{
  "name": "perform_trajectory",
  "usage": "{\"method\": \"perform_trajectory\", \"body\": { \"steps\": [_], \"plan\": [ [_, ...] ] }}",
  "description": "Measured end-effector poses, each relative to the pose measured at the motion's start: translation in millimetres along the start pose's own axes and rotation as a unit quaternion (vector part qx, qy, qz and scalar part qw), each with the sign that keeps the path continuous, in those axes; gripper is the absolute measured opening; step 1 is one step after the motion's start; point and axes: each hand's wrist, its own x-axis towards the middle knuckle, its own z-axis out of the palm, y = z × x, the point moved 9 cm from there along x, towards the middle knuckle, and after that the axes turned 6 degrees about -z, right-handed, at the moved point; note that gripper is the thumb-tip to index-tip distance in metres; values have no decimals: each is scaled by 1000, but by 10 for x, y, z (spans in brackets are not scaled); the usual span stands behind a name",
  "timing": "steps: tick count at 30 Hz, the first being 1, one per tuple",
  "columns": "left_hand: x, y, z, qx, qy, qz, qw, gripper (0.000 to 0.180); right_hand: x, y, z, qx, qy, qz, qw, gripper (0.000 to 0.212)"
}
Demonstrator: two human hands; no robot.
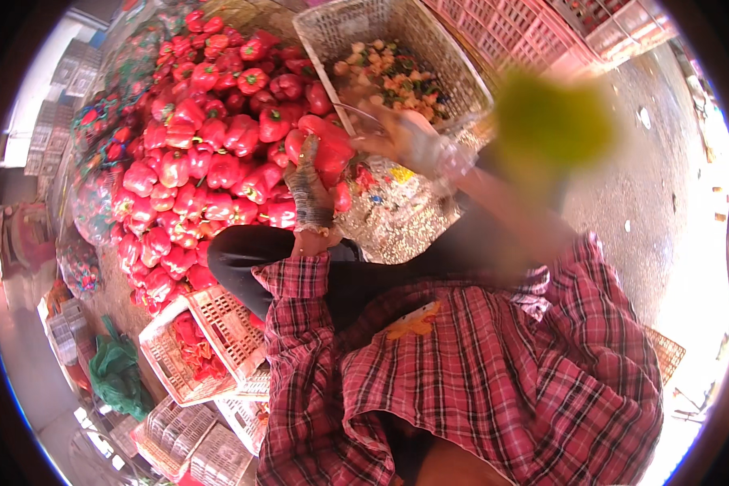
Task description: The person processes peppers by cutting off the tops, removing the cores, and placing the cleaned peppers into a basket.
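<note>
My left hand (309, 194), in a dirty grey glove, is closed around a red bell pepper (326, 147) at the near right edge of the pile. My right hand (401, 144) reaches in from the right, close beside that pepper. Motion smears its fingers, so I cannot see whether it grips anything; a pale wrapping (449, 158) covers its wrist. Left of both hands lies a large heap of red bell peppers (206, 166). Just beyond my right hand, a dirty white plastic crate (312, 36) holds many pale and green pepper scraps (393, 77).
Pale seeds and litter (397, 219) cover the ground between my legs. A crate with red pieces (160, 356) stands at lower left, near a green mesh bag (117, 377). Pink crates (510, 40) stand at the back right. A blurred yellow-green object (552, 117) blocks part of the view.
</note>
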Motion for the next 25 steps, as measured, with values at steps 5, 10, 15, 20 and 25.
{"method": "perform_trajectory", "body": {
  "steps": [5,10,15,20,25],
  "plan": [
    [-44,-308,-88,266,-70,152,949,34,158,314,521,-69,13,-92,993,48],
    [37,-895,203,-108,-104,-162,975,43,27,592,421,133,-15,35,990,26],
    [-39,-684,331,8,-150,-78,986,37,-152,777,472,278,0,274,921,31],
    [-55,-757,357,-161,-144,-153,964,34,-61,813,792,641,6,132,756,31],
    [57,-1126,235,-199,-113,-218,949,42,-171,935,682,662,43,172,729,32]
  ]
}}
